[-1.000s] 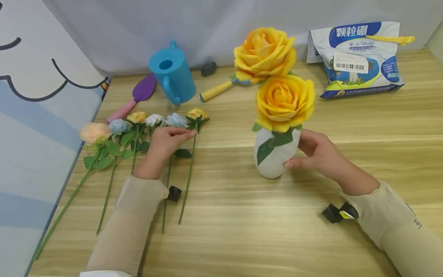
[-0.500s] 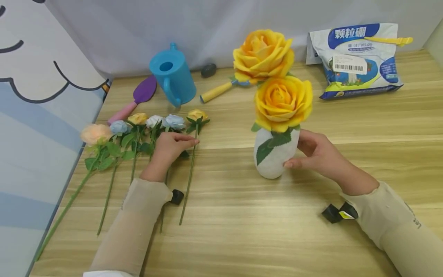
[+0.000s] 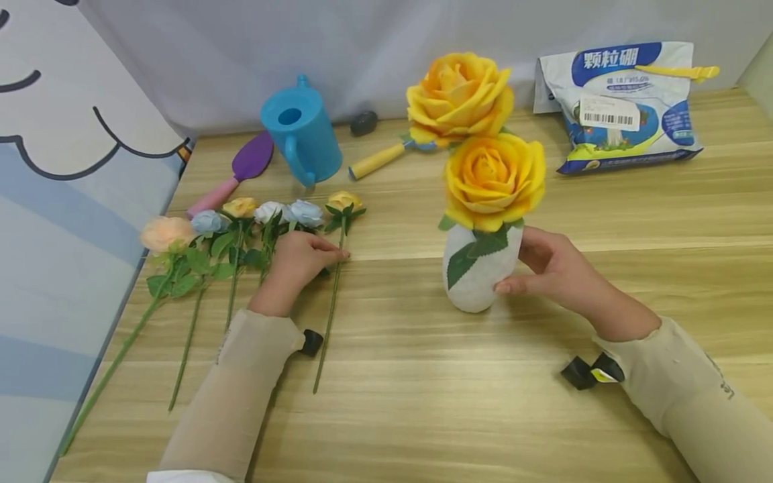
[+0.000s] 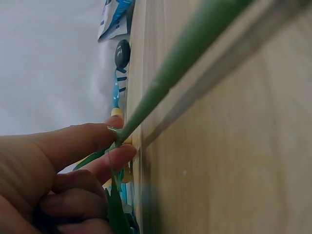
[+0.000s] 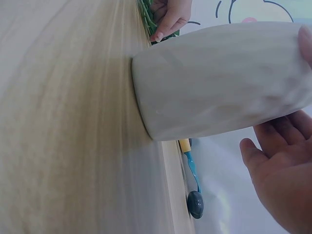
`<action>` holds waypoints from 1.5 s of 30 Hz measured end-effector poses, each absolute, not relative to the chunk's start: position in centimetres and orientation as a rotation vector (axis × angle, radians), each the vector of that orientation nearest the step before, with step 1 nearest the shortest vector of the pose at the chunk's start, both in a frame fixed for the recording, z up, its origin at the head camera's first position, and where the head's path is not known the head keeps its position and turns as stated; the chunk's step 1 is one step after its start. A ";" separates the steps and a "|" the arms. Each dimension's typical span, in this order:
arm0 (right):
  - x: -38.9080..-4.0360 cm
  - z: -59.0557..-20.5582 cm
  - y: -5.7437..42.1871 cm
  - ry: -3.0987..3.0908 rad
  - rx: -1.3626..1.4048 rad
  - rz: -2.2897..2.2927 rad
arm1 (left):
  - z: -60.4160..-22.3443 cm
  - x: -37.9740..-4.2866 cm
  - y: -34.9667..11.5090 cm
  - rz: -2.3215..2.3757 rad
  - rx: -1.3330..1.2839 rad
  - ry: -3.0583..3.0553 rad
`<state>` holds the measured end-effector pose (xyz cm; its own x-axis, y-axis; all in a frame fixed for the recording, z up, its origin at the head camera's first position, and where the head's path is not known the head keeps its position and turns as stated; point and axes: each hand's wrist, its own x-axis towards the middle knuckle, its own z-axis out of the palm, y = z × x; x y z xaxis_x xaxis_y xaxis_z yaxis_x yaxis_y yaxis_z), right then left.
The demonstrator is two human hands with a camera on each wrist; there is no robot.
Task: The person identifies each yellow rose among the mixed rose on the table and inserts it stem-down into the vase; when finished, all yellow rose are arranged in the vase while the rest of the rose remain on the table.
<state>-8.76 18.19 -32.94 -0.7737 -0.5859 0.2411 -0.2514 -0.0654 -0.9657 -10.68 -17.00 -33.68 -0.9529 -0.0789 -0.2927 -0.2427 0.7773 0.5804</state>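
In the head view my left hand [image 3: 302, 258] pinches the green stem of a small yellow rose [image 3: 343, 200] lying at the right end of a row of artificial flowers. Close up, the left wrist view shows the stem [image 4: 161, 87] between thumb and finger, just above the wood. My right hand [image 3: 561, 278] holds a white vase [image 3: 483, 285] from its right side, thumb in front and fingers behind. The vase [image 5: 209, 83] stands on the table in the right wrist view. Two large yellow roses [image 3: 494, 176] rise above it, their lower stems hidden.
Left of my left hand lie several flowers, among them a peach rose [image 3: 166, 233] and a blue one [image 3: 209, 220]. Behind are a purple trowel [image 3: 252, 156], a blue watering can [image 3: 311, 137], a dark stone [image 3: 364, 123], a yellow-handled tool [image 3: 379, 161] and a printed bag [image 3: 622, 107].
My left hand has moved slightly down along the small yellow rose's stem and a little to the right. The right hand and vase have stayed in place.
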 end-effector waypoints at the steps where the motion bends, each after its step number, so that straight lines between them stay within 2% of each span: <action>1: -8.8 -32.9 18.2 1.957 -0.906 -1.919 | -33.7 -10.7 -17.0 0.931 -0.252 2.717; 14: -8.7 -32.9 18.2 1.970 -0.898 -1.908 | -33.8 -10.6 -17.0 1.033 -0.296 2.696; 33: -8.8 -32.9 18.2 1.962 -0.903 -1.916 | -30.0 -9.1 -14.9 1.746 -0.390 2.580; 45: -8.8 -33.0 18.2 1.978 -0.903 -1.916 | -26.7 -7.7 -12.9 2.315 -0.359 2.498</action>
<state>-8.77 18.17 -32.98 -0.7792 -0.5785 0.2412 -0.2596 -0.0525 -0.9643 -7.74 -12.88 -26.66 -0.9388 -0.3383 0.0646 0.0387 0.0828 0.9958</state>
